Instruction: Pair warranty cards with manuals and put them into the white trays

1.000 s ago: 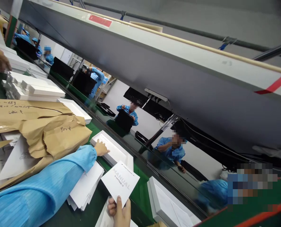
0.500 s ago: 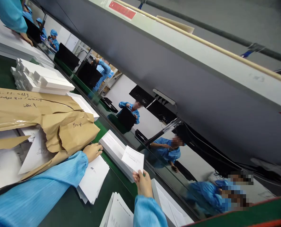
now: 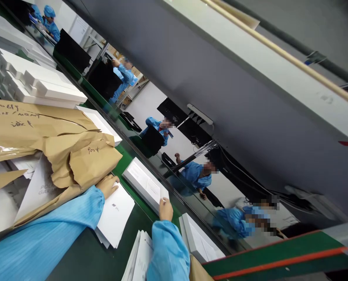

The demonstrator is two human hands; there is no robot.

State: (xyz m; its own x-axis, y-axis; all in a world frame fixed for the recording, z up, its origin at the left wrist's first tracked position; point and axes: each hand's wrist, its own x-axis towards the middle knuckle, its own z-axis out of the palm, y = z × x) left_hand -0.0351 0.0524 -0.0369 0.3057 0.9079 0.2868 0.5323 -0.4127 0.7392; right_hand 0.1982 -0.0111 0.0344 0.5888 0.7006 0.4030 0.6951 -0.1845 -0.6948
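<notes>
My left hand [image 3: 107,185] rests flat on a stack of white leaflets [image 3: 116,214] beside torn brown wrapping paper [image 3: 74,156]. My right hand [image 3: 165,208] reaches to the near corner of an open white box [image 3: 138,175] on the green belt [image 3: 124,158]. Its fingertips pinch the edge of a white manual booklet [image 3: 153,188] that lies inside the box. A second pile of manuals [image 3: 141,255] sits just under my right sleeve.
Another open white box [image 3: 197,242] follows on the belt to the right. Stacked white boxes [image 3: 39,88] lie at the far left, with one more white tray [image 3: 100,125] behind the paper. A grey overhead shelf [image 3: 220,78] runs diagonally. Several people in blue work across the line.
My right hand carried the manual forward from near my body and lowered it into the white box. My left hand drew back from the box onto the leaflet stack.
</notes>
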